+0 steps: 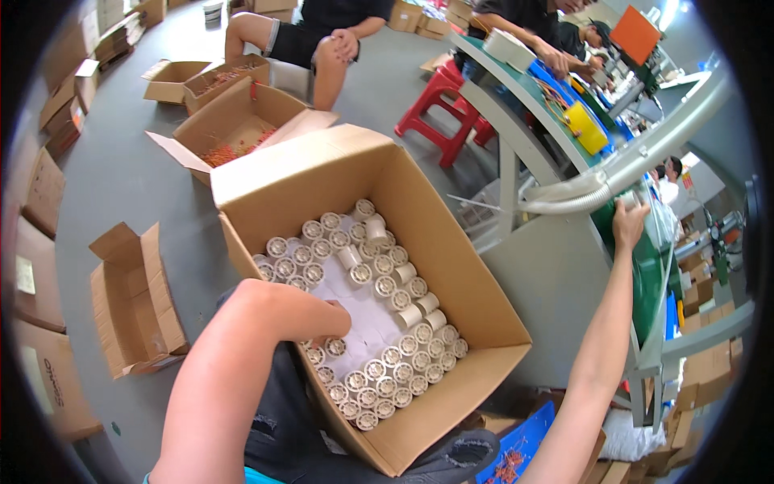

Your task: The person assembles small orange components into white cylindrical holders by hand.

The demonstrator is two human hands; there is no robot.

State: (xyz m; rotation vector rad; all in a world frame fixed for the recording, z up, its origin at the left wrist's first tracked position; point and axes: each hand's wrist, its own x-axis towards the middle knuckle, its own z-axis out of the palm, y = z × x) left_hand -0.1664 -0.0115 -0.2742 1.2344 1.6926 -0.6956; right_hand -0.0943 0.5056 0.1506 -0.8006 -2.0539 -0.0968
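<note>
A large open cardboard box (459,387) stands in front of me. Many short white plastic cylinders (403,373) with slotted ends fill parts of its floor, most upright and several on their sides. Between the groups lies a bare white sheet (363,319). My left hand (332,319) is down inside the box, above that sheet and close to the cylinders by the left wall. Its fingers are curled, and what they hold is hidden. Far to the right, my right hand (630,224) is at the green workbench, its fingers closed round a small white cylinder (628,198).
Past the big box stand open cartons (234,133) with red-orange pieces. An open small carton (137,306) lies at left. Red stools (442,113) and a curved bench with a grey hose (572,198) are at right. Other people sit beyond. A blue tray (524,440) is below my right arm.
</note>
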